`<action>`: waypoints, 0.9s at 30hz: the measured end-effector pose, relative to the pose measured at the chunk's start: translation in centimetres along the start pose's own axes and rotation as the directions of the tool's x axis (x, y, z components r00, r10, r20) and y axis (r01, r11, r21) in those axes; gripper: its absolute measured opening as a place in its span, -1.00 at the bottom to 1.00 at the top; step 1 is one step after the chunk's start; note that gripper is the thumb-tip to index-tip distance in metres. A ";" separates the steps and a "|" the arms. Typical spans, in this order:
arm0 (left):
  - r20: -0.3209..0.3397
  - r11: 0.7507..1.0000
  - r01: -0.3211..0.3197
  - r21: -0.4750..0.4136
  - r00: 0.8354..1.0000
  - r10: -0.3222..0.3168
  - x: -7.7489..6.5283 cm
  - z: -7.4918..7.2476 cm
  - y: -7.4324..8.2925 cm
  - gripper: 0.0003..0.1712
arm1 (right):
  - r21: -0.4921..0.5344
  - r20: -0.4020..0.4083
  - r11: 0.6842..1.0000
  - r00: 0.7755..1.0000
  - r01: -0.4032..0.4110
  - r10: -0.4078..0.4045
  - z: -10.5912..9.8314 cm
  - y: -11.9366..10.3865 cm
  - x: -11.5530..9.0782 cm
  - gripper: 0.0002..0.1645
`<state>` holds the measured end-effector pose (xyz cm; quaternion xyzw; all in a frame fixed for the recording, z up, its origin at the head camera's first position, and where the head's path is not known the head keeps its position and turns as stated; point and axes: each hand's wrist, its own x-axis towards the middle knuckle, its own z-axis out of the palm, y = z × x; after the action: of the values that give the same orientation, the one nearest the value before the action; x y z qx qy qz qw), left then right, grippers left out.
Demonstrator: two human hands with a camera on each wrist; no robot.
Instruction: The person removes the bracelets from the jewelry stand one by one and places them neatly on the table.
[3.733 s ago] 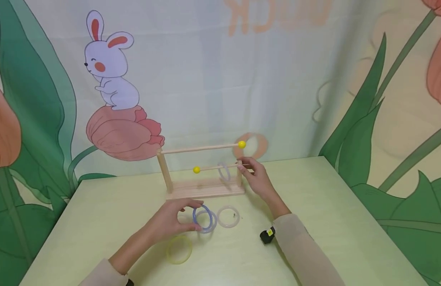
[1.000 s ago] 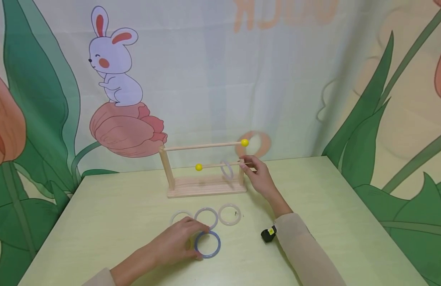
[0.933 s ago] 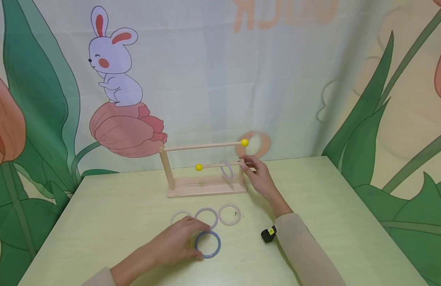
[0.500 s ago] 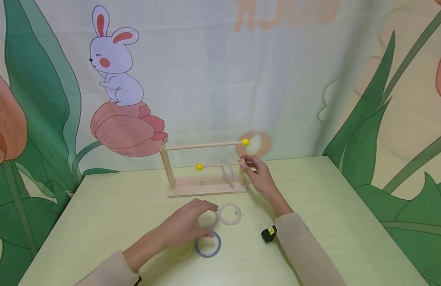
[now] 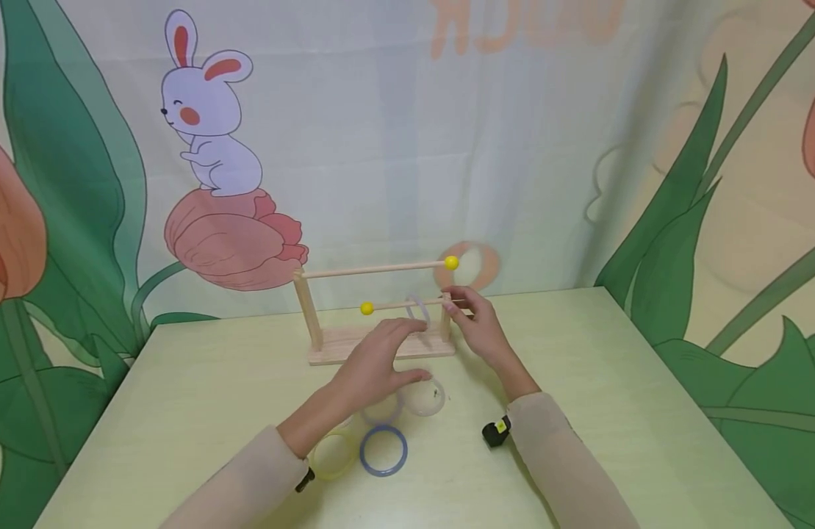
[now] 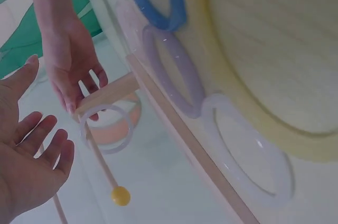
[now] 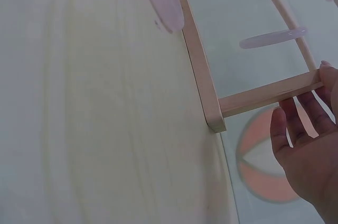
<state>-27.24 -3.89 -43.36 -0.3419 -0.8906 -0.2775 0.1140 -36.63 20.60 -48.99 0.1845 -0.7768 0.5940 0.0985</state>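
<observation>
My right hand [image 5: 480, 327] grips the top of the short right post of a wooden stand [image 5: 381, 353]; in the right wrist view its thumb lies on the post [image 7: 269, 93]. A pale lilac ring [image 6: 130, 129] hangs on the stand's lower rod [image 6: 103, 166], which ends in a yellow ball [image 6: 121, 196]. My left hand [image 5: 374, 367] hovers in front of the stand, thumb and fingers spread apart, holding nothing. On the table below it lie a blue ring [image 5: 383, 474], a yellow ring [image 5: 331, 477], a pinkish ring [image 5: 443, 397] and a lilac ring [image 5: 399, 408]. A whitish ring [image 6: 211, 123] is mostly hidden under the left wrist in the head view.
The upper rod [image 5: 374, 270] runs right from the tall left post [image 5: 308, 312] to another yellow ball [image 5: 451, 263]. A printed curtain [image 5: 354, 147] hangs behind the pale table [image 5: 215, 382]. A small black device [image 5: 495, 432] sits at the right cuff.
My left hand held the blue ring earlier, laid it on the table, and has since moved up and right towards the stand. My right hand stays on the post.
</observation>
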 end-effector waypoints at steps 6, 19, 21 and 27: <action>-0.048 0.998 0.060 0.020 0.997 -0.059 2.2 0.4 -0.5 -0.11 | -0.009 -0.003 1.000 1.000 0.011 -0.011 0.0 0.2 0.2 -0.50; -0.078 0.969 0.246 -0.019 0.966 -0.247 5.9 1.9 -3.4 -0.03 | 0.000 -0.012 1.000 1.000 -0.003 0.003 0.2 0.1 -0.2 -0.55; -0.064 0.966 0.260 0.006 0.964 -0.259 6.0 2.3 -3.8 -0.02 | -0.003 -0.005 1.000 1.000 -0.010 0.010 0.2 0.1 -0.3 -0.55; -0.057 0.966 0.247 0.073 0.968 -0.243 6.2 2.7 -4.0 -0.04 | -0.015 -0.009 1.000 1.000 -0.002 0.002 0.2 0.0 -0.1 -0.56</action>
<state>-34.58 -1.38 -44.81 -0.2177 -0.9334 -0.2619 0.1132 -36.51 20.41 -49.08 0.1805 -0.7810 0.5890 0.1028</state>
